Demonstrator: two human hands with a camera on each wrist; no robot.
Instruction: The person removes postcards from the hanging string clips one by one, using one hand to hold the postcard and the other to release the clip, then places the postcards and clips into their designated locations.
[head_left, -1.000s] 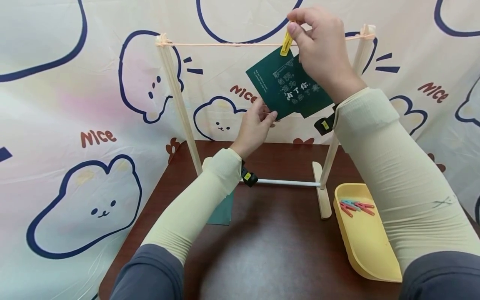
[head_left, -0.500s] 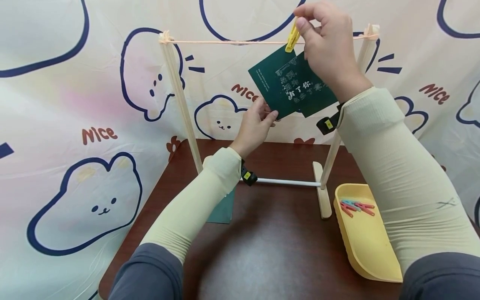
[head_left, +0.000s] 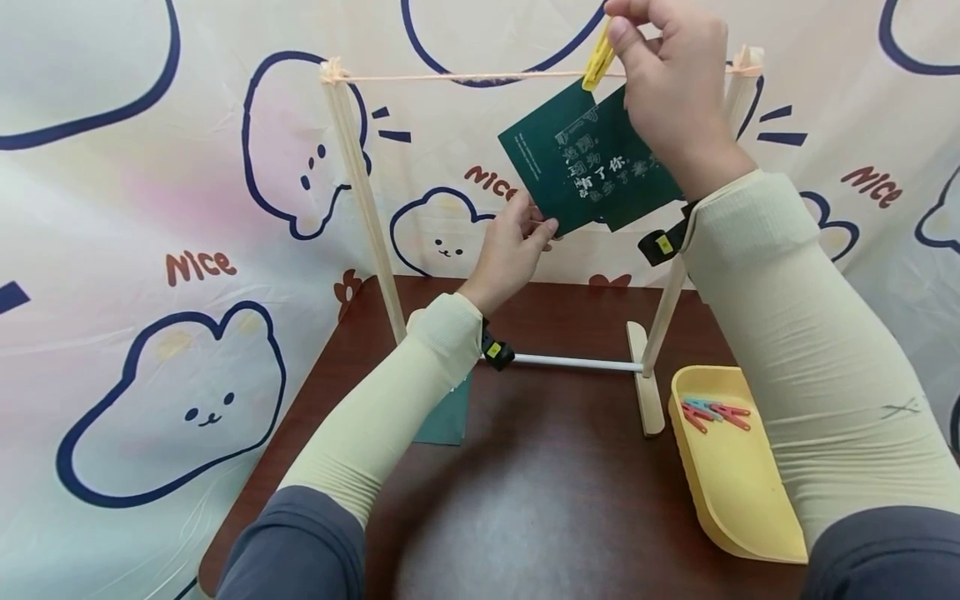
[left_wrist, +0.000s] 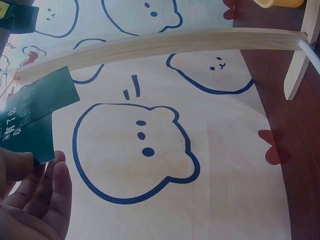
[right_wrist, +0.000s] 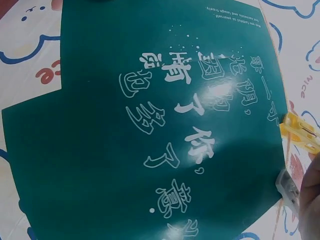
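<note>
In the head view my left hand (head_left: 512, 250) pinches the lower corner of a dark green card (head_left: 551, 158) between thumb and fingers. White writing covers the card, which has a stepped outline and hangs tilted. At its upper edge, by the pink string (head_left: 465, 77), is a yellow clothespin (head_left: 597, 60). My right hand (head_left: 678, 92) pinches the upper end of that clothespin and covers part of the card's right side. A greyish clothespin (right_wrist: 287, 187) shows at the card's edge in the right wrist view, near the yellow one. The left wrist view shows my left thumb on the card's corner.
The string runs between two wooden posts (head_left: 367, 208) joined low down by a white rod (head_left: 577, 363). On the brown table (head_left: 525, 500), a yellow tray (head_left: 750, 500) at right holds several red and blue clothespins (head_left: 712, 412). Green cards (head_left: 446, 417) lie partly under my left forearm.
My right hand has shifted right and slightly up with the yellow clothespin, which now leans more. My left hand has kept its pinch on the corner and barely moved.
</note>
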